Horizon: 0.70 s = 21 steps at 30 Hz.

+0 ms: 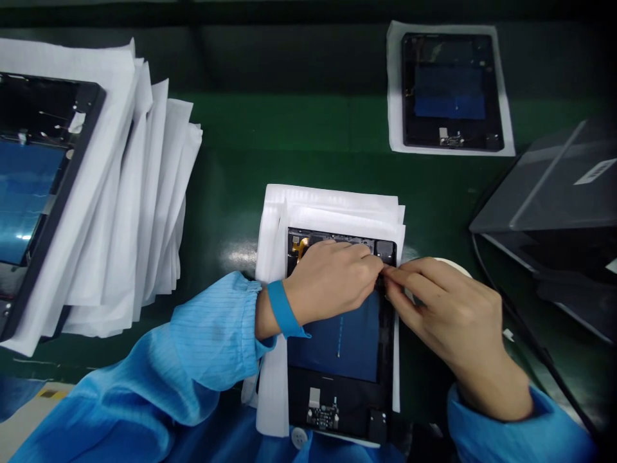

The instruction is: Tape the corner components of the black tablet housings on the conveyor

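Note:
An opened black tablet housing (337, 392) with a blue battery area lies on white foam sheets (332, 199) in front of me. My left hand (332, 276) reaches across its upper part, fingers curled together at the right edge, with a blue band (283, 310) round the wrist. From the right, my right hand (446, 308) meets it there, thumb and fingertips pinched near the housing's upper right edge. Whatever lies between the fingertips is too small or hidden to name. An orange flex cable (301, 245) shows beside my left hand.
At the left stands a pile of white foam sheets (159, 193) with another tablet housing (29, 193) on top. A third housing (450, 132) lies on foam at the back right. A grey bin-like object (544, 180) and a black cable (530, 341) are at the right.

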### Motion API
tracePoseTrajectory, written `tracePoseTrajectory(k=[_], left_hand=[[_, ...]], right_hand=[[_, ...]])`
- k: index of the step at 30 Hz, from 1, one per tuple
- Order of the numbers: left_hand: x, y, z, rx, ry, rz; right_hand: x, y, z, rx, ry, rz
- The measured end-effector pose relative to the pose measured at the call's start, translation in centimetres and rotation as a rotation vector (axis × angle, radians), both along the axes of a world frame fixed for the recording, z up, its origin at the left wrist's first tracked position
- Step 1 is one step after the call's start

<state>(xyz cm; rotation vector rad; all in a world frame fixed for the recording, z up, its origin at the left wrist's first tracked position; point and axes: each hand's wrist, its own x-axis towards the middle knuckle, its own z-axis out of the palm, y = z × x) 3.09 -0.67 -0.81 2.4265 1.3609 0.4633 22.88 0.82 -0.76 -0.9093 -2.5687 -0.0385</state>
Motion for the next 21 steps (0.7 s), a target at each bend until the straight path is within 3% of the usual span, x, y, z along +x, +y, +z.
tracePoseTrajectory(k=[5,8,13,15,17,21], left_hand=[[-0.1,-0.1,0.2,-0.014,-0.007,-0.004],[-0.1,0.0,0.1,-0.01,-0.004,0.002],[0.0,0.3,0.2,-0.026,0.036,0.046],[-0.4,-0.1,0.9,-0.007,0.043,0.023],[-1.5,-1.1,2.1,0.072,0.033,-0.027],[-5.9,-3.3,4.5,0.206,0.028,-0.042]], right_hand=[[-0.1,-1.1,0.6,0.103,-0.19,-0.022],[-0.3,-2.2,0.5,0.077,-0.263,-0.077],[0.9,-4.4,-0.2,-0.049,-0.129,-0.101],[3.0,-5.2,-0.3,0.001,0.001,-0.166],[6.2,-5.8,-0.3,0.167,0.09,-0.329],[13.2,-6.0,0.0,0.515,0.005,-0.637]])
